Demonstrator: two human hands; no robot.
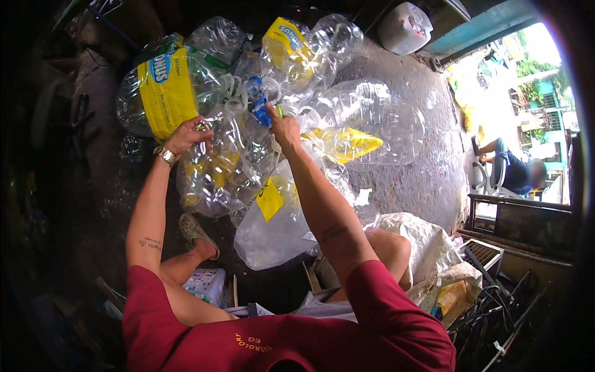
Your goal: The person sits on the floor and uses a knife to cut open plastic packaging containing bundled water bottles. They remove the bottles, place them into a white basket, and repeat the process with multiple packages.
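Observation:
Several large clear plastic water bottles lie in a heap before me, some with yellow labels. My left hand, with a metal watch at the wrist, has its fingers curled at a clear crumpled bottle, just below a bottle with a wide yellow label. My right hand is at the middle of the heap, closed on a thin yellow-green object whose kind I cannot tell. Its index fingertip reaches a blue plastic handle. White ring handles cluster beside it. A frosted bottle lies nearest my body.
A white plastic jug stands at the upper right. White woven sacks lie by my knee, near a metal grate and dark scrap rods. A plastic basket is by my foot. Another person sits outside at the right.

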